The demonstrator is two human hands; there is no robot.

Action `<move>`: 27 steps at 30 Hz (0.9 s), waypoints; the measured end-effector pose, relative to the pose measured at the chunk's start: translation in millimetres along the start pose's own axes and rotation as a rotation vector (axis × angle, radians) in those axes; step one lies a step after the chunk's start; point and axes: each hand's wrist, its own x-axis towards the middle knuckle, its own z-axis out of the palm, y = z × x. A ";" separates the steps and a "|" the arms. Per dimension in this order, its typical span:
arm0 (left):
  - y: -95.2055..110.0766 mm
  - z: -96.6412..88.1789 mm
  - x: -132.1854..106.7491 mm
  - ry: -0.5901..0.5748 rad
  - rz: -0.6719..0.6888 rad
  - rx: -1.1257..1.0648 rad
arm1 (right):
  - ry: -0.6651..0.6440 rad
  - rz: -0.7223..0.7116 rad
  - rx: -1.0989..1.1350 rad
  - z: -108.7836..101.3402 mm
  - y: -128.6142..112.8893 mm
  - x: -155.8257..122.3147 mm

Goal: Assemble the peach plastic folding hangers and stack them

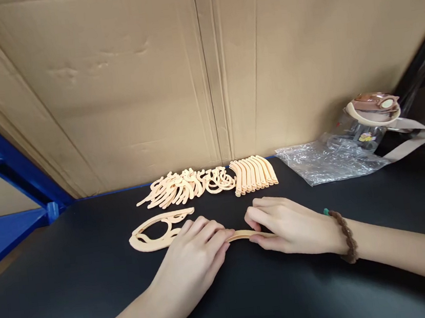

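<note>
Both hands grip a curved beige plastic strip [241, 235], which looks like a folding hanger arm, low over the black tabletop. My left hand [195, 251] is closed on its left end, the thumb below and the fingers on top. At the other end my right hand [292, 224] pinches it between thumb and curled fingers. Most of the strip's ends are hidden by the fingers. Just left of my left hand lies a folded beige hanger [148, 246], partly covered by that hand.
Behind the hands are a pile of curved beige pieces [179, 188], several hook-shaped pieces [219, 181] and a neat row of curved strips [253, 174]. A clear plastic bag [314, 164] and a strapped bottle [372, 108] stand right. Cardboard [130, 86] closes off the back.
</note>
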 end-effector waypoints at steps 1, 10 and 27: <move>-0.1 1.4 -0.5 0.005 -0.007 -0.004 | 0.012 0.020 0.018 -1.1 1.8 0.3; 4.4 3.9 -2.9 0.028 -0.045 -0.042 | 0.254 0.634 -0.021 -20.4 93.5 0.0; 8.1 4.1 -5.2 0.003 -0.129 -0.137 | 0.320 0.736 0.186 -6.6 123.3 -5.9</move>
